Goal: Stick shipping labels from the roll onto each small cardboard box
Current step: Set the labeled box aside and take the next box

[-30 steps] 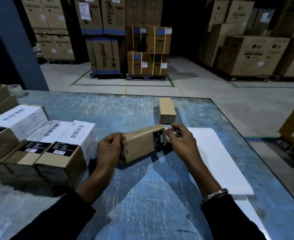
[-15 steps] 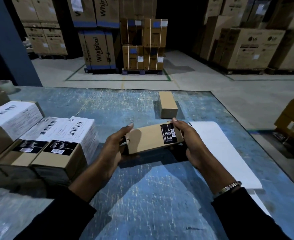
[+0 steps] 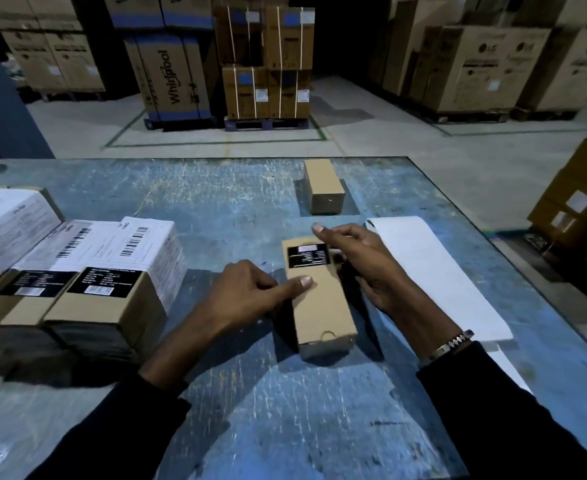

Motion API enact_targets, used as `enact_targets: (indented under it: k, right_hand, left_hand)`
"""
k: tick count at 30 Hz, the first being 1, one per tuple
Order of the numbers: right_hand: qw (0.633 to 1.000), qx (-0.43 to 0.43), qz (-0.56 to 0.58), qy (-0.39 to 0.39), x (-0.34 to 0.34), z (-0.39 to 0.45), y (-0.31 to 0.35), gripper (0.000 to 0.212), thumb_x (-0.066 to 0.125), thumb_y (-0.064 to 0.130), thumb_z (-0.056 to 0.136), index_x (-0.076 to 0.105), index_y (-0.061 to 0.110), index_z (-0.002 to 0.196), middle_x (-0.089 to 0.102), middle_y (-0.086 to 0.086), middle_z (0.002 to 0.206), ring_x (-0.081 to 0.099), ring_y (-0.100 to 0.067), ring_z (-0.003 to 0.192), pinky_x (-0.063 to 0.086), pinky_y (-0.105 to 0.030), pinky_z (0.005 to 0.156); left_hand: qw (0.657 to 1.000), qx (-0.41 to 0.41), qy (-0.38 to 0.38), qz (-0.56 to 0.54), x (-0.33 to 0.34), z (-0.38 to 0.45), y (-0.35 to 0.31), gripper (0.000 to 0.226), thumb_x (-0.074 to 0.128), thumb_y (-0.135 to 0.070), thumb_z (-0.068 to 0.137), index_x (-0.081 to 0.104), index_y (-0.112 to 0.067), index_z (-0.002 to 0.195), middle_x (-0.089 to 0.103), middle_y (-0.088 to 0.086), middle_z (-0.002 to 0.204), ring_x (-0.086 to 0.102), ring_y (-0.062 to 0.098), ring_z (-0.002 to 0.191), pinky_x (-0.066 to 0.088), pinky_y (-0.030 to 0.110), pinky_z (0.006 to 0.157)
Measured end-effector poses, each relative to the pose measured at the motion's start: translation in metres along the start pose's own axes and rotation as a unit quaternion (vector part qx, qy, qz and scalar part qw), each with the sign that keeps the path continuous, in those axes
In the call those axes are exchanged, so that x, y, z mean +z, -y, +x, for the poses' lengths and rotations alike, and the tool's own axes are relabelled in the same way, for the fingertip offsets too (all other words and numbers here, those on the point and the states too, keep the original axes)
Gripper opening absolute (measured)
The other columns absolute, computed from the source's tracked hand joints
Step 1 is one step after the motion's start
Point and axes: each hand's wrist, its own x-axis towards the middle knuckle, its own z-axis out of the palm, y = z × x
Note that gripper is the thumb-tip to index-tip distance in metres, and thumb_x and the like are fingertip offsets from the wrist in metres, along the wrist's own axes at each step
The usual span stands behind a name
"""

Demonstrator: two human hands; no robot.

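Small box (image 3: 319, 299) flat on desk (image 3: 215, 216), long axis toward worker, likely squared for labelling; left hand (image 3: 247, 296) pins it with thumb, right hand (image 3: 357, 261) loosely cups far end; label strip (image 3: 434, 271) just right.

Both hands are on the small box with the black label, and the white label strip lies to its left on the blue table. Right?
Not quite. In the head view the white label strip lies right of the small box, beyond the right hand. Both hands are on that box, left hand included.
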Motion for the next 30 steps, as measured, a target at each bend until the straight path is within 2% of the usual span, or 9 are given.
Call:
enact_targets:
  k: [3, 6, 8, 11, 15, 19, 24, 27, 30]
  right_hand:
    - [0.997, 0.021, -0.047, 0.061, 0.001, 0.001, -0.002, 0.022, 0.078, 0.029, 0.098, 0.074, 0.013, 0.113, 0.080, -0.012, 0.116, 0.076, -0.017, 0.101, 0.052, -0.023, 0.077]
    - [0.992, 0.020, -0.084, 0.095, -0.003, -0.004, 0.008, 0.029, 0.076, 0.021, 0.099, 0.073, 0.015, 0.127, 0.080, -0.008, 0.115, 0.075, -0.012, 0.101, 0.056, -0.019, 0.075]
    - [0.978, 0.033, -0.147, 0.143, -0.011, -0.011, 0.017, 0.055, 0.080, 0.032, 0.095, 0.060, 0.027, 0.146, 0.075, 0.002, 0.129, 0.071, -0.010, 0.115, 0.057, -0.025, 0.086]
    - [0.921, 0.050, -0.275, 0.270, -0.019, -0.023, 0.022, 0.122, 0.090, 0.048, 0.079, 0.008, 0.045, 0.168, 0.037, 0.014, 0.165, 0.044, -0.007, 0.145, 0.041, -0.029, 0.112]
    - [0.860, 0.022, -0.400, 0.316, -0.010, -0.032, 0.015, 0.158, 0.099, 0.058, 0.064, -0.027, 0.051, 0.159, 0.007, 0.014, 0.177, 0.022, -0.011, 0.159, 0.028, -0.035, 0.128]
    - [0.864, 0.016, -0.391, 0.316, -0.017, -0.027, 0.020, 0.150, 0.102, 0.042, 0.066, -0.013, 0.053, 0.161, 0.031, 0.007, 0.169, 0.040, -0.016, 0.149, 0.041, -0.035, 0.120]
    - [0.899, -0.031, -0.382, 0.213, -0.041, -0.012, 0.026, 0.089, 0.088, 0.015, 0.085, 0.036, 0.035, 0.154, 0.054, 0.003, 0.143, 0.057, -0.019, 0.129, 0.056, -0.030, 0.098]
    - [0.901, -0.053, -0.394, 0.175, -0.041, 0.003, 0.017, 0.073, 0.084, 0.017, 0.089, 0.043, 0.033, 0.147, 0.055, 0.004, 0.143, 0.060, -0.019, 0.125, 0.056, -0.033, 0.096]
    - [0.890, -0.073, -0.413, 0.179, -0.040, 0.011, 0.009, 0.073, 0.082, 0.015, 0.090, 0.043, 0.031, 0.150, 0.049, 0.007, 0.144, 0.056, -0.019, 0.126, 0.049, -0.022, 0.080]
  left_hand:
    - [0.984, 0.060, -0.135, 0.097, -0.004, 0.007, 0.014, 0.057, 0.076, -0.075, 0.082, 0.069, -0.024, 0.057, 0.064, -0.007, 0.049, 0.061, 0.012, 0.047, 0.048, 0.036, 0.053]
    - [0.953, 0.162, -0.234, 0.101, -0.001, 0.011, 0.025, 0.025, 0.075, -0.053, 0.088, 0.065, -0.032, 0.081, 0.060, -0.011, 0.069, 0.059, 0.008, 0.066, 0.045, 0.035, 0.057]
    - [0.956, 0.191, -0.207, 0.076, 0.001, 0.016, 0.029, 0.021, 0.066, -0.039, 0.094, 0.066, -0.035, 0.115, 0.064, -0.014, 0.106, 0.062, 0.005, 0.098, 0.053, 0.032, 0.075]
    - [0.982, 0.158, -0.102, 0.031, 0.010, 0.020, 0.033, 0.045, 0.047, -0.045, 0.106, 0.054, -0.041, 0.150, 0.054, -0.016, 0.150, 0.048, 0.006, 0.140, 0.043, 0.038, 0.112]
    - [0.972, 0.163, -0.117, 0.120, 0.019, 0.020, 0.030, 0.051, 0.036, -0.060, 0.110, 0.062, -0.036, 0.146, 0.058, -0.014, 0.149, 0.053, 0.007, 0.137, 0.048, 0.040, 0.112]
    - [0.948, 0.167, -0.219, 0.157, 0.005, 0.019, 0.028, 0.028, 0.060, -0.045, 0.106, 0.080, -0.027, 0.112, 0.071, -0.009, 0.106, 0.069, 0.013, 0.089, 0.060, 0.042, 0.074]
    - [0.887, 0.138, -0.358, 0.257, -0.003, 0.014, 0.030, 0.032, 0.071, -0.037, 0.102, 0.071, -0.019, 0.074, 0.067, -0.004, 0.088, 0.065, 0.024, 0.065, 0.051, 0.038, 0.054]
    - [0.871, 0.187, -0.356, 0.282, -0.002, 0.015, 0.029, 0.026, 0.067, -0.040, 0.103, 0.077, -0.019, 0.090, 0.074, -0.003, 0.102, 0.069, 0.024, 0.082, 0.054, 0.038, 0.061]
    - [0.895, 0.203, -0.278, 0.284, -0.001, 0.014, 0.029, 0.041, 0.056, -0.057, 0.103, 0.077, -0.025, 0.118, 0.076, -0.004, 0.116, 0.070, 0.019, 0.099, 0.059, 0.039, 0.071]
